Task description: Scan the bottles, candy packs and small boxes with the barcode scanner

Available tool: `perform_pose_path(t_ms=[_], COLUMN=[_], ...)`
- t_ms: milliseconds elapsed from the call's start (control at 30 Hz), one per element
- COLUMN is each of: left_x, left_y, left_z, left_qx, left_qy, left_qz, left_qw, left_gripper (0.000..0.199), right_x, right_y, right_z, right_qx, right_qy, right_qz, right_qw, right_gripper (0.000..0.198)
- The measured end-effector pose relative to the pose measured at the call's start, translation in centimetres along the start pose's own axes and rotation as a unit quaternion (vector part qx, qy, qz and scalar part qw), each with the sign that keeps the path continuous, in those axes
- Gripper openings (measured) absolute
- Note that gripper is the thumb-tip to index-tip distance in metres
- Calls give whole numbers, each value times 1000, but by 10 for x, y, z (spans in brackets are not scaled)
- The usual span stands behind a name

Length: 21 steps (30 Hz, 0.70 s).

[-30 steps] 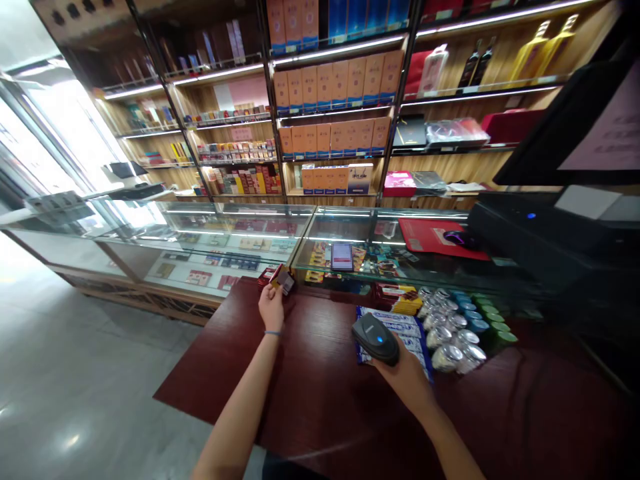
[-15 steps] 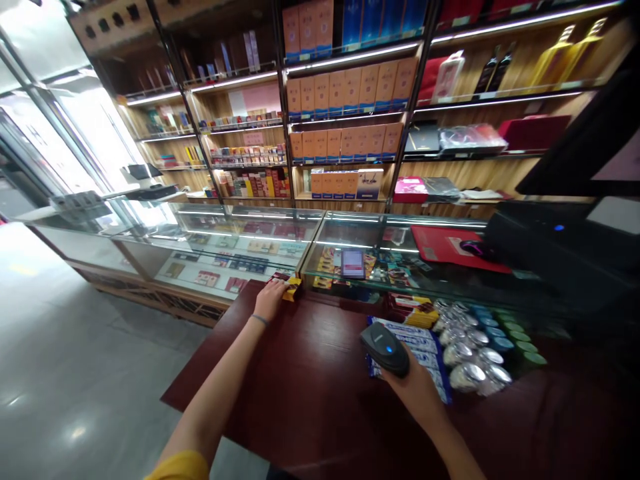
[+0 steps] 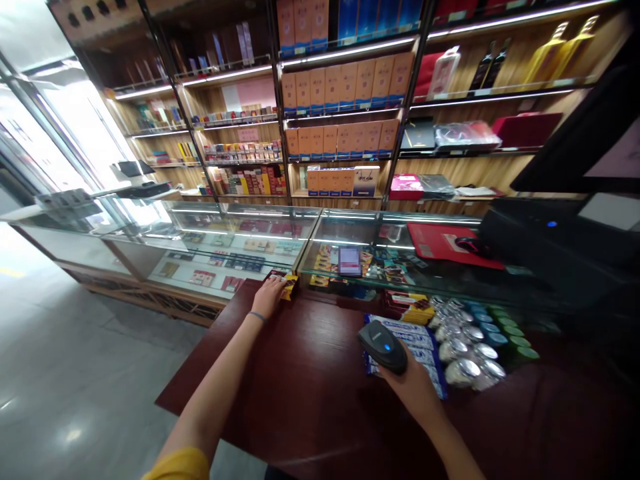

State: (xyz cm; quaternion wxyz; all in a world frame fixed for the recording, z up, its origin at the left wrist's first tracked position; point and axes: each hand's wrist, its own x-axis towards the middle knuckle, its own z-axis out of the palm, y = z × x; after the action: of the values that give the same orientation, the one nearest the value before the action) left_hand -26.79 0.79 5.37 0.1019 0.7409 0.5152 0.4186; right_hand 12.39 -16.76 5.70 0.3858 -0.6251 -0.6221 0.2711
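Observation:
My right hand (image 3: pixel 413 385) is wrapped round the handle of a black handheld barcode scanner (image 3: pixel 383 345) with a lit blue light. The scanner hovers over a row of blue-and-white snack packets (image 3: pixel 407 328) and hides part of them. At the far left corner of the wooden counter, my left hand (image 3: pixel 269 295) has its fingers closed over a yellow and dark red snack packet (image 3: pixel 289 287). That packet lies against the foot of the glass display case, and my fingers cover part of it.
The dark red wooden counter (image 3: pixel 300 373) abuts the glass case (image 3: pixel 320 230). Yellow-and-brown packets (image 3: pixel 407 307) and several silver-lidded jars (image 3: pixel 463 370) sit right, beside green-lidded containers (image 3: pixel 523 342). A red mat (image 3: pixel 440 243), a mouse and a dark monitor (image 3: pixel 575 127) stand farther right.
The view has shifted slightly. Both hands keep nearly the same places on the counter, the left on the packet and the right round the scanner.

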Motion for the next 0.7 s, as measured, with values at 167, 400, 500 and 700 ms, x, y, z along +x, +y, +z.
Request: perform_pose_path(t_ms=[167, 400, 500, 700], left_x=[4, 3, -2, -1], left_y=[2, 16, 42, 126], left_z=[-2, 6, 24, 89], left_qx=[81, 216, 207, 55], left_qy=[-22, 40, 82, 70], left_qz=[27, 13, 20, 69], left_qw=[996, 975, 975, 994], left_gripper=[22, 42, 39, 32], right_x=[1, -5, -9, -13], right_y=[1, -1, 5, 26], right_z=[-6, -33, -51, -86], right_qx=[-7, 27, 29, 8], right_qy=[7, 27, 47, 95], right_qz=[1, -8, 6, 20], right_qw=[1000, 999, 998, 995], right_gripper=[47, 48, 46, 53])
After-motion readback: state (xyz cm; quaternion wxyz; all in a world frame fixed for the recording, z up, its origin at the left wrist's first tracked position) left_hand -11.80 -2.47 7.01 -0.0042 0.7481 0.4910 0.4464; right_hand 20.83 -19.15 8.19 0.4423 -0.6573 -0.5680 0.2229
